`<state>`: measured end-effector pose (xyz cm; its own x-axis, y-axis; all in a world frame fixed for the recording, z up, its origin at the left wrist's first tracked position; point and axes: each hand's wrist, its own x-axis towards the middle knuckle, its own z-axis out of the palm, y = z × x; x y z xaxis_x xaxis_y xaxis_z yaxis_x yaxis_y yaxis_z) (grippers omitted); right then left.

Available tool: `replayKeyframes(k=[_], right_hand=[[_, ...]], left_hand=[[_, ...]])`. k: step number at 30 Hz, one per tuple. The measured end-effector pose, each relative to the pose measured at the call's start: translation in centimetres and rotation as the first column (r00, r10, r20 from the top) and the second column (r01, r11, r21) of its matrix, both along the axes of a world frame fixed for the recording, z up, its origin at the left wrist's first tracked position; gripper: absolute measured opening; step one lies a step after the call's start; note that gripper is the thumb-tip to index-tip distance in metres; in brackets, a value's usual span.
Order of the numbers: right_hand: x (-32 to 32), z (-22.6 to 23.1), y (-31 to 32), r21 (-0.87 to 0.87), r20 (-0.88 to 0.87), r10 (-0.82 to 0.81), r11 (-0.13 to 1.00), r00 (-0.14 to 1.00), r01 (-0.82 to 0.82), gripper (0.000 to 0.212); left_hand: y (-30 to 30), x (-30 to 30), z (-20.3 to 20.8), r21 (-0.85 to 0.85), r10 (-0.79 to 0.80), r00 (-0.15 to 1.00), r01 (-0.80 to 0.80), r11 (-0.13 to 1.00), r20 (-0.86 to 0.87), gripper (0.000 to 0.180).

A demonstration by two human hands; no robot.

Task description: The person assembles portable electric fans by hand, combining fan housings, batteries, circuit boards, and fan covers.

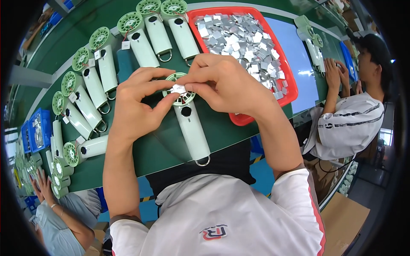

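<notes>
Silver sticker (178,88) between both hands' fingertips (171,91)

Handheld fan under the hands: the pale mint-green plastic handheld fan (191,128) had a darker green round grille, a black dot on its body and a silver metal loop at its end.
Sticker: the small square silvery-white sticker (178,88) sat against the green grille.
Tray: the red rectangular plastic tray (285,72) was filled with shiny silver-grey squares.
Row of fans: the curved row of pale mint-green fans (102,64) showed green grilles, black dots and small white tags.
Table: the dark green work table (162,149) had a light grey stripe.
Bin: the blue plastic bin (37,128) held pale pieces.
Shirt: the white shirt (222,213) carried a red side stripe and a red-and-grey emblem.
Neighbour's shirt: the white striped shirt (348,123) had thin dark bands.
</notes>
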<state>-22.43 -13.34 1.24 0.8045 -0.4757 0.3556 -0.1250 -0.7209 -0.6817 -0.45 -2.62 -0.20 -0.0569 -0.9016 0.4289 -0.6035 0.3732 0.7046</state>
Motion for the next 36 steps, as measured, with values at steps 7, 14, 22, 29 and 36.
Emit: replayKeyframes(k=[7,14,22,29,36], right_hand=[[0.1,-0.6,-0.4,-0.042,0.035,-0.019,0.999,0.999,0.02,0.018],[0.2,-1.0,-0.5,-0.048,0.05,-0.023,0.999,0.999,0.025,0.02],[0.2,-1.6,-0.4,-0.014,0.077,-0.062,0.998,0.995,0.064,0.018],[0.2,-1.6,-1.1,0.042,0.031,-0.018,0.999,0.999,0.016,0.015],[0.1,-1.9,-0.8,0.028,0.045,-0.048,0.999,0.998,0.046,0.022]], left_hand=[[-0.1,0.1,-0.1,-0.017,0.005,0.999,-0.005,1.0,0.05,0.027],[-0.1,0.0,-0.1,-0.017,0.009,0.999,-0.008,1.0,0.044,0.027],[-0.1,-0.1,0.0,-0.023,-0.001,0.999,0.002,1.0,0.036,0.027],[-0.1,-0.3,0.1,-0.018,0.015,0.998,-0.014,1.0,0.056,0.026],[0.2,-0.1,0.3,-0.004,0.0,0.999,0.001,1.0,0.046,0.028]])
